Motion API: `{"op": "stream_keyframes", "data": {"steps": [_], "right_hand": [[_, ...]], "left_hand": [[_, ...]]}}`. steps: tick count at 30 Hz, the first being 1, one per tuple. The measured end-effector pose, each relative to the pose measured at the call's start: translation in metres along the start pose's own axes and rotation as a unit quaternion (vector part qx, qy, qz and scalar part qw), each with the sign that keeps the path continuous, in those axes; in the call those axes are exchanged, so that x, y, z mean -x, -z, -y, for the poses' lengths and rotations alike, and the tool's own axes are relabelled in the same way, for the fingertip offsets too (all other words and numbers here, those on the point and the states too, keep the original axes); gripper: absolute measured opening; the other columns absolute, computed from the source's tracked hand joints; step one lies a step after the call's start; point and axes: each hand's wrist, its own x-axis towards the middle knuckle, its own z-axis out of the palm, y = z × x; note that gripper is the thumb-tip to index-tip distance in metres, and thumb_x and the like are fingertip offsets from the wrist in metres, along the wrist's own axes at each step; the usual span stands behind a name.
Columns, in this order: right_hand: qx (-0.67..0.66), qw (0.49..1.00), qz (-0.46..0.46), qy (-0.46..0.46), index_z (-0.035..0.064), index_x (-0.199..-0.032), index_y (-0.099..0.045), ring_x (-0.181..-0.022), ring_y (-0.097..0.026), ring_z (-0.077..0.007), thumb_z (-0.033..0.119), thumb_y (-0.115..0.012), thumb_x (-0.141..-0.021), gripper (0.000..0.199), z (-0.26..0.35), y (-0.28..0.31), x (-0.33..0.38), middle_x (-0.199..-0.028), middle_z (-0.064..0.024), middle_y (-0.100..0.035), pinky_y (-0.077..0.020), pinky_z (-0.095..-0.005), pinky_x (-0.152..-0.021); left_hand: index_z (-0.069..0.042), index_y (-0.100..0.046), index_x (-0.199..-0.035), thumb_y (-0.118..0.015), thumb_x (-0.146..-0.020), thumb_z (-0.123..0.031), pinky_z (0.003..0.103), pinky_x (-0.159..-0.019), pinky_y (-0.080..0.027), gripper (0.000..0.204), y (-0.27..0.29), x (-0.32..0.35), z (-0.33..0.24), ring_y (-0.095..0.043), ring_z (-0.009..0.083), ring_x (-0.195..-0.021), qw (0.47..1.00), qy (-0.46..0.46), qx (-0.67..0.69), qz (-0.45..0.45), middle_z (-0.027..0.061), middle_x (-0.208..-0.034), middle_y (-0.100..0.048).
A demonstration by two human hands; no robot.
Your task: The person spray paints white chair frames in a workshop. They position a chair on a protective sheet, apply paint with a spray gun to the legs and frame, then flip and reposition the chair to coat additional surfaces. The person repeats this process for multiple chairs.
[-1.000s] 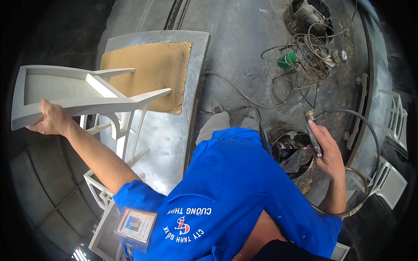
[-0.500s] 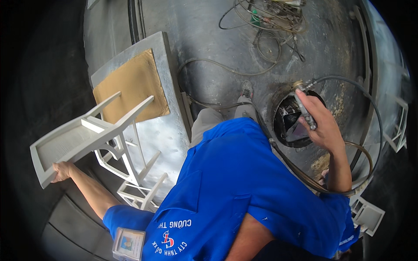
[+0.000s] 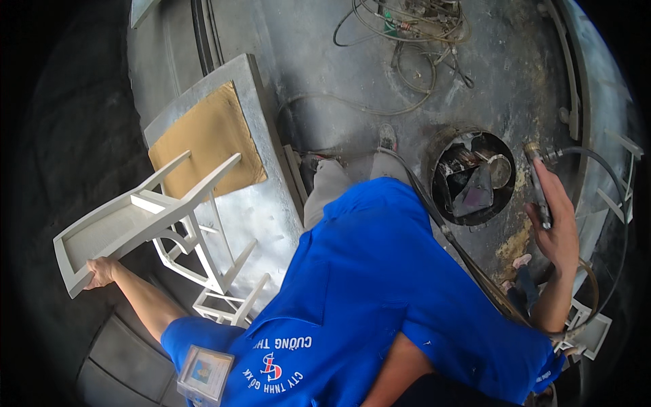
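My left hand [image 3: 102, 272] grips the end of the backrest of a white wooden chair [image 3: 102, 230]. The chair is tilted, with two of its long parts reaching over a piece of brown cardboard [image 3: 210, 136]. Out to the right, my right hand [image 3: 557, 224] is closed around a metal spray gun [image 3: 540, 193], held roughly upright in the picture. A dark hose [image 3: 597, 159] runs from the gun and loops round by my right forearm. The gun's trigger is hidden by my fingers.
The cardboard lies on a grey metal-topped platform [image 3: 241, 230]. A round drum [image 3: 510, 193] holding dark scraps stands right of my legs. Tangled hoses [image 3: 413, 24] lie on the floor ahead. Another white chair [image 3: 234, 305] is at lower left, and white furniture [image 3: 597, 332] at lower right.
My right hand has moved right with the spray gun, away from above the drum, whose contents now show. My left hand still holds the chair, which has hardly shifted.
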Motion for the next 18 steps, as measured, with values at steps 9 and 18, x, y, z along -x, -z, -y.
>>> {"op": "stream_keyframes", "data": {"steps": [9,18], "right_hand": [[0.177,0.984,-0.008,0.02,0.0097,-0.154,-0.048,-0.139,-0.052,-0.0383,-0.014,-0.066,-0.079,0.08,0.043,0.059,0.049,-0.151,-0.0154,-0.055,-0.0412,-0.0432,-0.114],[0.149,0.988,0.042,-0.02,0.01,-0.154,-0.048,-0.123,-0.058,-0.0446,-0.007,-0.071,-0.078,0.081,0.102,0.055,0.078,-0.138,-0.0209,-0.059,-0.0448,-0.0421,-0.107]], "left_hand": [[-0.011,-0.04,-0.148,-0.065,-0.08,-0.008,0.04,-0.092,-0.053,0.072,-0.011,-0.003,0.023,-0.067,0.0295,-0.106,0.999,-0.038,-0.014,-0.021,0.019,-0.127,-0.065],[-0.001,-0.041,-0.148,-0.069,-0.082,-0.014,0.04,-0.102,-0.053,0.073,-0.004,0.011,0.004,-0.067,0.0332,-0.117,1.0,0.029,-0.006,-0.006,0.0202,-0.133,-0.064]]}}
